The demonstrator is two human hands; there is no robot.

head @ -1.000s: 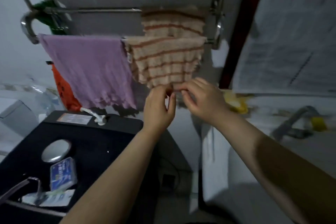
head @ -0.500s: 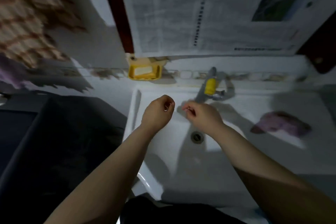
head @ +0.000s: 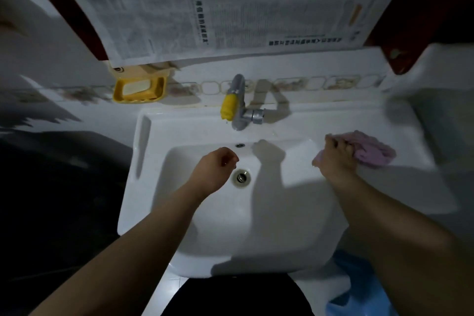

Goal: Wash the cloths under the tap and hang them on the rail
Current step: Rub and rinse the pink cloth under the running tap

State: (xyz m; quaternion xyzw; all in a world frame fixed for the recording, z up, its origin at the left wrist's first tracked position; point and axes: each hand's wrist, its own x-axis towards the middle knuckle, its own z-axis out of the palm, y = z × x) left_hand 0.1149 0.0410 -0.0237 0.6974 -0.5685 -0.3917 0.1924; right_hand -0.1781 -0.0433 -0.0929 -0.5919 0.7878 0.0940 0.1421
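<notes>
Person at a white ceramic washbasin (head: 154, 161), picking up a crumpled pink cloth (head: 369, 151) to wash.

The right hand (head: 333, 159) grips the cloth where it lies on the basin's flat right ledge, fingers curled into the fabric. The left hand (head: 218, 169) hovers over the bowl near the drain (head: 241, 177), fingers loosely curled, holding nothing. No water is seen running, so the likely next move is carrying the cloth under the chrome tap with a yellow handle (head: 234, 105) and turning it on. Newspaper sheets (head: 205, 7) cover the wall above; the print is too blurred to read.
</notes>
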